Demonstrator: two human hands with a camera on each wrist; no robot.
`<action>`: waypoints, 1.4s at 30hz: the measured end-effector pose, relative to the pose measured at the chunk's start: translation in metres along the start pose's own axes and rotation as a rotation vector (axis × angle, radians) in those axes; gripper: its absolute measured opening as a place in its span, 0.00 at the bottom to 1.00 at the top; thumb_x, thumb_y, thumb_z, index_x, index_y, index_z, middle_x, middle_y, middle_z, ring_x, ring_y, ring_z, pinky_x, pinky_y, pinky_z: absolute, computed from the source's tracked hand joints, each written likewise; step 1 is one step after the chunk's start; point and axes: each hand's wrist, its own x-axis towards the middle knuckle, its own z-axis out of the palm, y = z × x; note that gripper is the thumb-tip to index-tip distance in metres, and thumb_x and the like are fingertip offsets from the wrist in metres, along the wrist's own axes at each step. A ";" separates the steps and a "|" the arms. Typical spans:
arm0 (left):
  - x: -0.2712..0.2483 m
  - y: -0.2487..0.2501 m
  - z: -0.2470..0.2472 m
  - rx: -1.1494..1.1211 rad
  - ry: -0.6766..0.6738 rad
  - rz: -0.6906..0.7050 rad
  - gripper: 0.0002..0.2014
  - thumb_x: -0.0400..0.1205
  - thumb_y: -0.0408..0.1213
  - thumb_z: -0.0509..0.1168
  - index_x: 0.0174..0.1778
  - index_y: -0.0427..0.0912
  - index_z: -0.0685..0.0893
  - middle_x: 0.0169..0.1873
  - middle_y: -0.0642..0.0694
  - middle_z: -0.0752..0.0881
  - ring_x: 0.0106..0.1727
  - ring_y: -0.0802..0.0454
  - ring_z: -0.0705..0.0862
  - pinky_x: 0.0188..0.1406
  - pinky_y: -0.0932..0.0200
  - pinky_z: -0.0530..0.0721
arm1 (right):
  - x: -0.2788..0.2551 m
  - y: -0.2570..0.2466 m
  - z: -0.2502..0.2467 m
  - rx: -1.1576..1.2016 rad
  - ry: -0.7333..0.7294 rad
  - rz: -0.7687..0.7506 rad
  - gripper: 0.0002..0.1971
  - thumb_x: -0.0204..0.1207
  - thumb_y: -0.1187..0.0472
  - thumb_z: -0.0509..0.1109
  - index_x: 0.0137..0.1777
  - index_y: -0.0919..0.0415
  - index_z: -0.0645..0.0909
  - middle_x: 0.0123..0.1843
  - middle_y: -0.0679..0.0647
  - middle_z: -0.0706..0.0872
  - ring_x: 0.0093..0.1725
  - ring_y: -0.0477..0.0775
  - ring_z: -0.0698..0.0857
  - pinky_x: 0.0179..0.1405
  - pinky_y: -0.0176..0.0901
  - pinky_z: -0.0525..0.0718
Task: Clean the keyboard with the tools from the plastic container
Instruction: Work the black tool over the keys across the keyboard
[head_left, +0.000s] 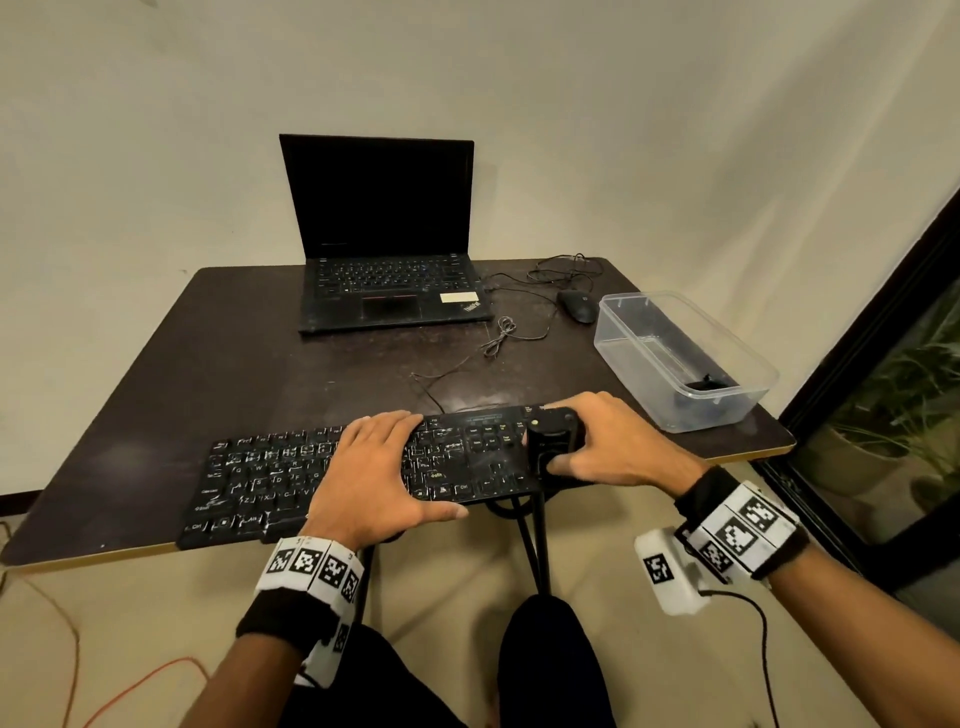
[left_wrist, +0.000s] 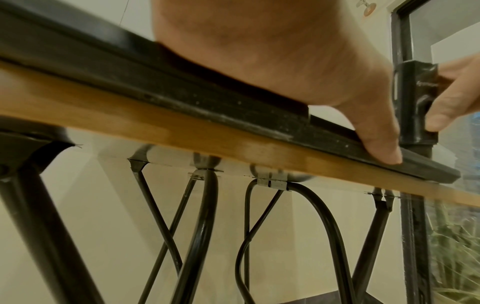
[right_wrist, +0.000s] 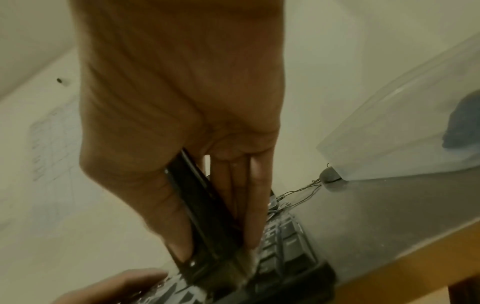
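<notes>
Dark, scuffed worktop (head_left: 260, 353) with a pale wooden edge, set on black metal legs (left_wrist: 197, 236) against a plain cream wall (head_left: 623, 130). Beige floor (head_left: 441, 597) below, an orange cable (head_left: 130, 691) trailing across it to the left of the left forearm. Dark-framed glass (head_left: 883, 415) with plants behind it off to the right of the right hand.

Keyboard (head_left: 249, 483) lying along the near edge of the worktop, under both hands, its black keys streaked with white dust. Left hand (head_left: 374, 478) flat on the middle keys, fingers straight and spread, thumb pressed on the keyboard's front rim, gripping nothing. Right hand (head_left: 613, 447) clasped round a black brush (head_left: 553, 441), thumb on one side and fingers down the other, handle upright over the keyboard's right end. Pale bristles touching the keys just below the right fingertips (right_wrist: 253, 236) in the right wrist view.

Container (head_left: 649, 322), clear plastic, just beyond and to the right of the right hand, something dark lying in its near end. Mouse (head_left: 576, 305) and loose cords (head_left: 519, 322) beyond the right hand. Open laptop (head_left: 384, 234), screen dark, well beyond the left hand at the far edge.
</notes>
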 end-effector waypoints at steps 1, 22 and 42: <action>0.000 0.000 0.000 0.002 -0.004 0.002 0.66 0.58 0.92 0.60 0.85 0.49 0.70 0.82 0.53 0.73 0.83 0.52 0.69 0.90 0.47 0.55 | 0.001 -0.001 -0.002 0.019 -0.036 -0.002 0.14 0.61 0.52 0.80 0.47 0.53 0.89 0.41 0.48 0.93 0.42 0.50 0.91 0.44 0.51 0.90; -0.001 -0.004 0.000 -0.009 0.006 0.018 0.66 0.58 0.92 0.61 0.84 0.47 0.71 0.80 0.51 0.75 0.82 0.50 0.71 0.90 0.44 0.58 | 0.036 0.010 -0.010 0.026 0.019 0.053 0.20 0.58 0.48 0.81 0.52 0.52 0.90 0.47 0.49 0.95 0.50 0.54 0.93 0.58 0.63 0.91; -0.002 -0.003 -0.001 -0.023 0.034 0.023 0.64 0.59 0.89 0.64 0.83 0.47 0.72 0.78 0.52 0.76 0.81 0.51 0.71 0.89 0.48 0.57 | 0.062 0.012 -0.015 0.105 -0.072 0.065 0.29 0.52 0.43 0.83 0.53 0.57 0.90 0.49 0.52 0.96 0.52 0.55 0.94 0.61 0.64 0.90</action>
